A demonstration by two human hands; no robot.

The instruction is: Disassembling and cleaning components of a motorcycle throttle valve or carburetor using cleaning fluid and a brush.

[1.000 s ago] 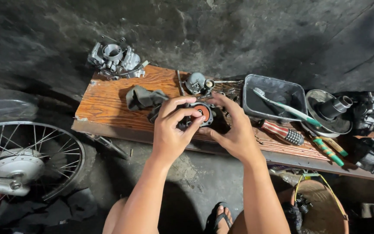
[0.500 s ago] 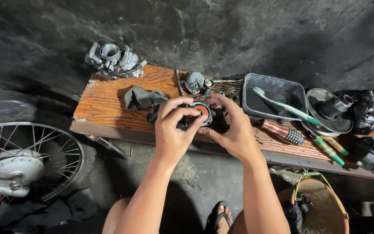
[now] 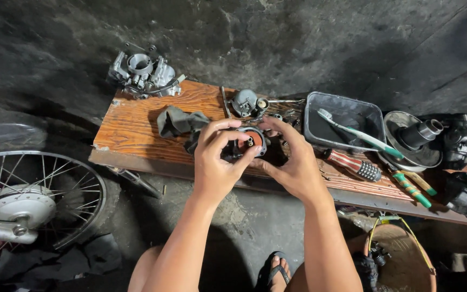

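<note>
**Clearly a two-handed hold on a small carburetor part**

Head view: both hands meet over the front edge of the wooden tabletop (image 3: pixel 136 127), holding a small round metal carburetor part (image 3: pixel 251 141) with an orange-red face between them. It looks like cast metal: stiff, dense for its size, probably oily and a bit slippery, so the rim seems the safest place to grip rather than the coloured face or the small brass piece at its centre. The left hand (image 3: pixel 217 165) is curled, thumb and forefinger pinched on the part's near side. The right hand (image 3: pixel 293 162) cups it from the other side, fingers bent over the top. Both forearms rise from below, wrists bent inward. A dark rag (image 3: pixel 177 121) lies just beside the left hand; a grey tray (image 3: pixel 374 116) with a toothbrush (image 3: pixel 360 135) sits near the right, a red-handled screwdriver (image 3: pixel 352 164) below it.
</note>
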